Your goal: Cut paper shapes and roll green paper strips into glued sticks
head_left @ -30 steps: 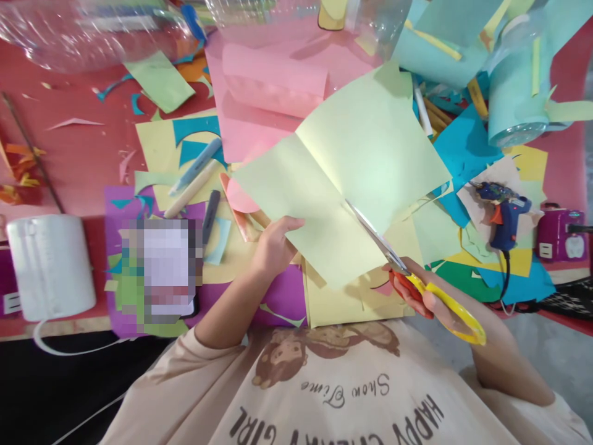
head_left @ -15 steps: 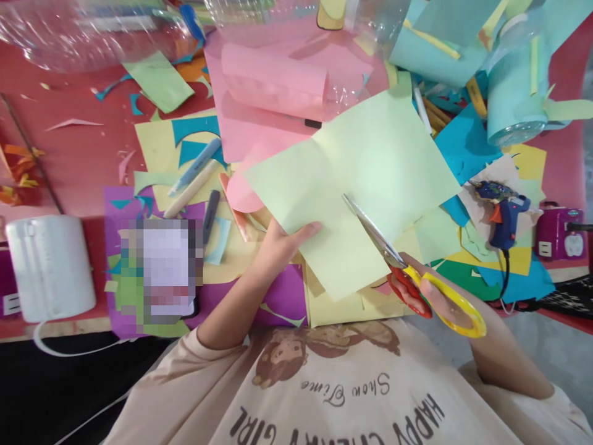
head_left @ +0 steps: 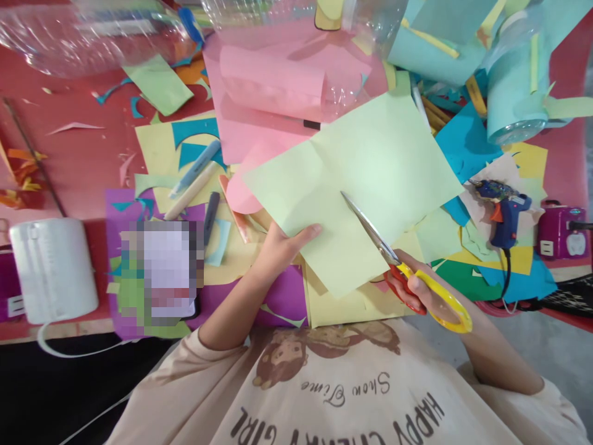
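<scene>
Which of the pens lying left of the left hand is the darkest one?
The dark grey pen, lying between the cream pen and the orange one. Those two and the blue pen are all lighter.

Has tipped the pale green sheet [head_left: 393,151] flatter than a second ago, softening the sharp crease down its middle. Has brought its right corner closer to the blue glue gun [head_left: 507,219]. Has uncovered a small black object [head_left: 312,125] and the clear end of the pink-wrapped roll [head_left: 273,80]. Has set the left hand's [head_left: 287,241] thumb farther over the paper. With the right hand [head_left: 412,287], has nudged the scissors [head_left: 404,267] slightly left.
</scene>
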Motion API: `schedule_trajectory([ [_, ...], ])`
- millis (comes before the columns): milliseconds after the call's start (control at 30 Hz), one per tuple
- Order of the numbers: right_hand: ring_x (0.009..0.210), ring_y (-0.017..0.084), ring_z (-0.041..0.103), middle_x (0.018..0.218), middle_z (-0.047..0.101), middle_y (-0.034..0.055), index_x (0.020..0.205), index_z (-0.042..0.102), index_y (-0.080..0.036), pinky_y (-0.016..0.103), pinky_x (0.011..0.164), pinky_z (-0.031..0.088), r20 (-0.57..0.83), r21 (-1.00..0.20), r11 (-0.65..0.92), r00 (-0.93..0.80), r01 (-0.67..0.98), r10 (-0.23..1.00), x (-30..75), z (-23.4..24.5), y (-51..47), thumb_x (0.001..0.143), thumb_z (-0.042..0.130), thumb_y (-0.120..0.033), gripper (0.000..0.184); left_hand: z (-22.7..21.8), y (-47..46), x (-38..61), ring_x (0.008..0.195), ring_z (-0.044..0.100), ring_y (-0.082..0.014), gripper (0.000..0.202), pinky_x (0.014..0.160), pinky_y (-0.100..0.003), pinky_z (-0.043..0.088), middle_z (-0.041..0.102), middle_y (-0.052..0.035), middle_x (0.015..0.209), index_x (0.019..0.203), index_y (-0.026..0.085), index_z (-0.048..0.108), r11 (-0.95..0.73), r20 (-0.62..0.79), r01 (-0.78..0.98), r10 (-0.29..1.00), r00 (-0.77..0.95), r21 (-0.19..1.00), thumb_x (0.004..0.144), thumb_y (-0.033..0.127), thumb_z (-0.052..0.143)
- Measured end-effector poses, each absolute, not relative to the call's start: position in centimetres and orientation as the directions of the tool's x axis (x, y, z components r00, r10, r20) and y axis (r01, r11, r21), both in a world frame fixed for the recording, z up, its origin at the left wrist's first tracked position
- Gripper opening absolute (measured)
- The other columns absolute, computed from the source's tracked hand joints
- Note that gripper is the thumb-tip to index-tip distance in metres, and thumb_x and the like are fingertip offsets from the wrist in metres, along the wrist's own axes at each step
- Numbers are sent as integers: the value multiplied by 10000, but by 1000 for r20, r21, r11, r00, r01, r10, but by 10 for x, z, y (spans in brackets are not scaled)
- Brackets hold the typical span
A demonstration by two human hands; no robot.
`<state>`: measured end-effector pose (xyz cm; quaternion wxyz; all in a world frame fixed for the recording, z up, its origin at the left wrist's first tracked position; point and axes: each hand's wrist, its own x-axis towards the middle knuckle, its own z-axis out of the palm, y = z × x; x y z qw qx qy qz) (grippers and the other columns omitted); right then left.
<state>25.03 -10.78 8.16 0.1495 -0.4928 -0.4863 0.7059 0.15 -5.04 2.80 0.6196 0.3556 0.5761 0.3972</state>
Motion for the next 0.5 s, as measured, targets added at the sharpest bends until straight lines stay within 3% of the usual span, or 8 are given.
schedule_trajectory([
  [167, 382, 49, 226, 517, 320, -103, 874, 408, -228, 224, 385, 182, -574, -815, -532, -453, 231, 682, 252, 76, -111, 801, 422, -731, 508, 27, -50, 1, 910, 676, -299, 407, 803, -416, 579, 703, -95, 986, 985, 169, 644, 445, -445, -74, 895, 12, 893, 642, 349, 772],
  [300, 366, 40, 222, 496, 332, -113, 834, 416, -221, 232, 395, 209, -588, -805, -545, -431, 234, 684, 251, 74, -111, 789, 452, -726, 508, 27, -50, 2, 914, 675, -291, 440, 785, -389, 584, 705, -89, 988, 1009, 173, 632, 447, -448, -86, 894, 8, 891, 634, 353, 776],
  [500, 415, 64, 282, 519, 357, -90, 978, 483, -207, 244, 451, 278, -590, -807, -515, -426, 288, 686, 249, 83, -108, 816, 432, -706, 527, 28, -50, 2, 898, 674, -274, 427, 752, -366, 587, 708, -79, 970, 990, 171, 641, 431, -434, -86, 901, -10, 898, 625, 345, 781],
])
